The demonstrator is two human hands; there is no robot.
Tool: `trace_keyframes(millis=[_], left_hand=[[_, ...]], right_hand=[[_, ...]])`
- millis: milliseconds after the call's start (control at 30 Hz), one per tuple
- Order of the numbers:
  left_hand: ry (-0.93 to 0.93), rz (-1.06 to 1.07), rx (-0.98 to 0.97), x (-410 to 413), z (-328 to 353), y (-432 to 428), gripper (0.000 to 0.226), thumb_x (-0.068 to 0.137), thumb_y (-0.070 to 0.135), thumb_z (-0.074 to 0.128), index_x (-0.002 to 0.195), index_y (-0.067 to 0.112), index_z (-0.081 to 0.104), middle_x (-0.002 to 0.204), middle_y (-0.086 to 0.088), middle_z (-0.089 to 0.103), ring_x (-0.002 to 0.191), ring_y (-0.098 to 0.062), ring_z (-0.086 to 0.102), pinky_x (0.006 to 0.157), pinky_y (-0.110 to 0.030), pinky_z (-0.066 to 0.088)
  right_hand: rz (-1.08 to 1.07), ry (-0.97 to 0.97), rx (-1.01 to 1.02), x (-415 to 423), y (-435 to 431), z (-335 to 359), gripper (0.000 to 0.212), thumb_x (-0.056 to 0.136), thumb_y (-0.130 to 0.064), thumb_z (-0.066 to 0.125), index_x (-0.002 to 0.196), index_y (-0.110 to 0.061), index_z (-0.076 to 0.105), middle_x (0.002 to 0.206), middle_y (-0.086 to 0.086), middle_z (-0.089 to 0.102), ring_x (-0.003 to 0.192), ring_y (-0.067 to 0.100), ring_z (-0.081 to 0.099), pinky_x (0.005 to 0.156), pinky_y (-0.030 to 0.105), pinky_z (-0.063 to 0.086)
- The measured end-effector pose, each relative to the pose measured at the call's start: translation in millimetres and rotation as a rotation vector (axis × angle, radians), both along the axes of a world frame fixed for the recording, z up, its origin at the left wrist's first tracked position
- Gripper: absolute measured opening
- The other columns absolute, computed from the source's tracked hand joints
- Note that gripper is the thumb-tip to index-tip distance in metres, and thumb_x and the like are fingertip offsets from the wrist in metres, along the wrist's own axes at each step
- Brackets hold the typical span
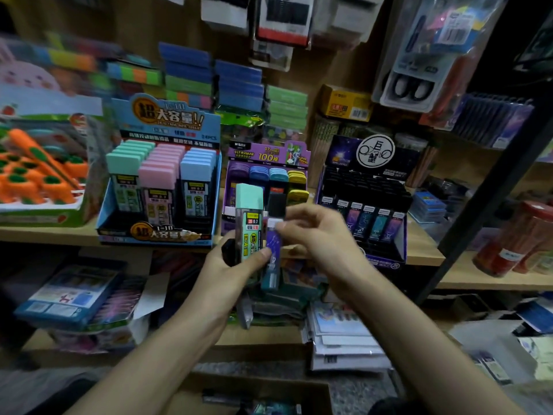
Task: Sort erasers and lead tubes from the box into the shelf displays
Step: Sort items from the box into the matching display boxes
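Here, on my far left, I see carrot erasers (39, 172) on the shelf (45, 232). Next stands the blue display (167, 118) of mint, pink and blue capped lead tubes. In front of the shelf edge, the left hand (230, 265) curls its fingers round an upright mint-capped tube (250, 223), thumb pressed across the label. Touching that tube's right side is a purple tube (273, 253), its upper part pinched by the right hand (317, 232). Behind sit a purple display (266, 154) and, farther right, a black display (386, 260). The cardboard box (260, 384) lies low, between my forearms.
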State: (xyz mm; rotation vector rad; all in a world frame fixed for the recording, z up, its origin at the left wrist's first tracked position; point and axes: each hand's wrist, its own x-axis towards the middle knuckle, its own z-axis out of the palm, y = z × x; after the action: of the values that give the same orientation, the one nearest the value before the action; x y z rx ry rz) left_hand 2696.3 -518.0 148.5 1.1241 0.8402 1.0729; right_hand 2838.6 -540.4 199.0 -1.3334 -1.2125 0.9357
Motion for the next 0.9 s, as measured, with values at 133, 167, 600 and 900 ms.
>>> trace_keyframes(millis=[133,167,600,900], left_hand=[[-0.01,0.013,-0.055,-1,-1,7,0.012,0.086,0.015,0.064,0.096,0.02,0.064,0.077,0.001,0.075,0.073,-0.008,0.071,0.062,-0.025,0.052],[-0.016,0.006,-0.063,-2,0,8,0.013,0.086,0.015,0.063,0.097,0.021,0.064,0.079,0.001,0.075,0.074,-0.008,0.071,0.061,-0.024,0.051],[-0.124,-0.012,-0.143,-8,7,7,0.043,0.061,0.03,0.07,0.102,0.018,0.067,0.08,0.004,0.075,0.07,-0.007,0.07,0.052,-0.017,0.051],[-0.12,-0.042,-0.119,-9,8,8,0.048,0.064,0.025,0.068,0.11,0.011,0.066,0.08,0.002,0.074,0.068,-0.009,0.069,0.05,-0.018,0.051]], right_hand=[[-0.236,-0.015,0.16,41,7,25,0.012,0.085,-0.01,0.065,0.094,-0.017,0.06,0.083,-0.001,0.065,0.066,0.001,0.064,0.052,0.011,0.046],[-0.312,-0.041,0.197,53,9,28,0.014,0.086,-0.011,0.065,0.098,-0.014,0.062,0.087,0.001,0.066,0.072,0.005,0.064,0.055,0.012,0.047],[-0.467,-0.522,0.233,95,38,-12,0.029,0.084,-0.017,0.07,0.111,-0.01,0.066,0.095,0.0,0.066,0.091,0.015,0.063,0.087,0.039,0.054],[-0.419,-0.567,0.181,94,47,-17,0.033,0.084,-0.019,0.069,0.115,-0.009,0.065,0.096,0.002,0.067,0.087,0.015,0.063,0.08,0.034,0.053]])
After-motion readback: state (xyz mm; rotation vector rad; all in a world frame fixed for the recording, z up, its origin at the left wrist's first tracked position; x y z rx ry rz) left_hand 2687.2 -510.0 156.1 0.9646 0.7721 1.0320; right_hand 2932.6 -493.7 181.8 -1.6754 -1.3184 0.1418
